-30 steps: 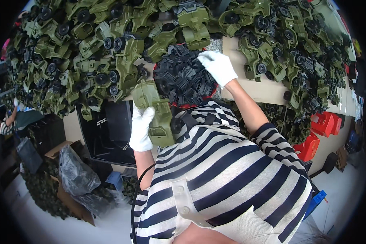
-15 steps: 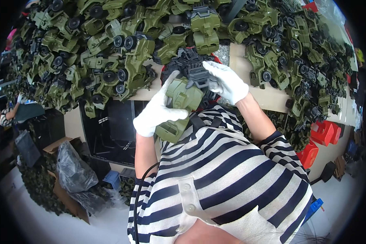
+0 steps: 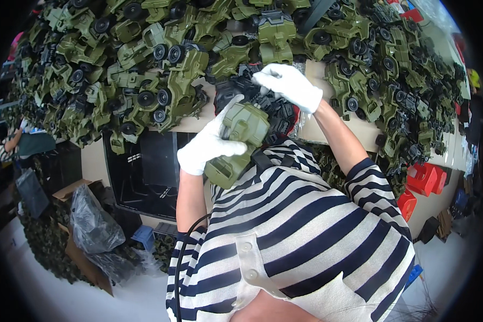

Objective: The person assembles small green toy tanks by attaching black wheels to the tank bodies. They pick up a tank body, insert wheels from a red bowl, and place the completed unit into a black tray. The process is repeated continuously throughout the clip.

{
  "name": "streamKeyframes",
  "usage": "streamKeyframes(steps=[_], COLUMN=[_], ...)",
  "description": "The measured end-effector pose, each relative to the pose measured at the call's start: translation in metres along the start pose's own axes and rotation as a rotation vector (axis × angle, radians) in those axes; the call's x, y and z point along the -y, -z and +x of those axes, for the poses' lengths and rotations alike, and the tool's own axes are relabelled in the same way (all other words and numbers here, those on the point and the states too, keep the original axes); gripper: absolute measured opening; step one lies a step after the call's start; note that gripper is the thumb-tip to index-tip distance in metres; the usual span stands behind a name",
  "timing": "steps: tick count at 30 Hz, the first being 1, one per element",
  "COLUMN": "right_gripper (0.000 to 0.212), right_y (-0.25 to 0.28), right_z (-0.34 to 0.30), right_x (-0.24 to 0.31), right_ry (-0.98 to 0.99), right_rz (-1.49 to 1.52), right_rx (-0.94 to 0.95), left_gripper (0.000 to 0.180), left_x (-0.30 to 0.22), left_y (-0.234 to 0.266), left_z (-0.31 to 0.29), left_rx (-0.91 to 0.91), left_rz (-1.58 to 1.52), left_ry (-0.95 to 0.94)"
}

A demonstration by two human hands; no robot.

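My left hand (image 3: 206, 146), in a white glove, is closed around an olive-green toy truck body (image 3: 245, 124). The body is tilted, its far end toward a red-rimmed container (image 3: 296, 119). Small black plastic parts (image 3: 280, 115) are heaped in that container. Above the heap's far side is my right hand (image 3: 291, 87), also white-gloved, apart from the truck body. Its fingers are drawn together and point left; whatever is between them cannot be made out against the dark parts.
Olive-green toy trucks (image 3: 185, 70) with black wheels are piled across the table (image 3: 362, 130) left, right and beyond my hands. A black crate (image 3: 145, 174) lies at lower left, near a clear plastic bag (image 3: 94, 220). Red containers (image 3: 425, 180) are at right. Another person (image 3: 16, 142) works far left.
My right hand has moved up and away from the truck body, over the heap. The black part it held against the body no longer shows there. My left hand keeps hold of the body.
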State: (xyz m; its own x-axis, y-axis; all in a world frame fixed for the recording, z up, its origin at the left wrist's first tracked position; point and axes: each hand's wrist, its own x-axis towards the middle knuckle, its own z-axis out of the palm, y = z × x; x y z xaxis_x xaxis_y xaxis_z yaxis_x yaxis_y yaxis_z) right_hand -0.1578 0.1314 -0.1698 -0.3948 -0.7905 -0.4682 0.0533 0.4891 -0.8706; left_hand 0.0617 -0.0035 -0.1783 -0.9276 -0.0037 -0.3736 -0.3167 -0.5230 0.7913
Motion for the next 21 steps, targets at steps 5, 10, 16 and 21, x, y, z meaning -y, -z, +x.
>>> streamKeyframes(steps=[5, 10, 16, 21], right_gripper=[0.042, 0.042, 0.029, 0.02], right_y=[-0.014, -0.055, -0.064, -0.047], right_z=[0.012, 0.046, 0.074, 0.034], right_x=[-0.003, -0.006, -0.008, 0.027], right_ry=[0.224, 0.725, 1.096, 0.861], right_rz=[-0.374, -0.978, -1.225, -0.929], right_rx=[-0.169, -0.307, -0.126, -0.101], left_gripper=[0.113, 0.097, 0.102, 0.105], left_x=[0.019, 0.049, 0.052, 0.032], left_y=[0.034, 0.04, 0.037, 0.028], left_z=[-0.049, -0.094, -0.094, -0.088], left_rx=[-0.101, -0.373, -0.338, -0.186], left_rz=[-0.125, -0.293, -0.269, -0.31], left_ry=[-0.093, -0.136, -0.146, -0.174])
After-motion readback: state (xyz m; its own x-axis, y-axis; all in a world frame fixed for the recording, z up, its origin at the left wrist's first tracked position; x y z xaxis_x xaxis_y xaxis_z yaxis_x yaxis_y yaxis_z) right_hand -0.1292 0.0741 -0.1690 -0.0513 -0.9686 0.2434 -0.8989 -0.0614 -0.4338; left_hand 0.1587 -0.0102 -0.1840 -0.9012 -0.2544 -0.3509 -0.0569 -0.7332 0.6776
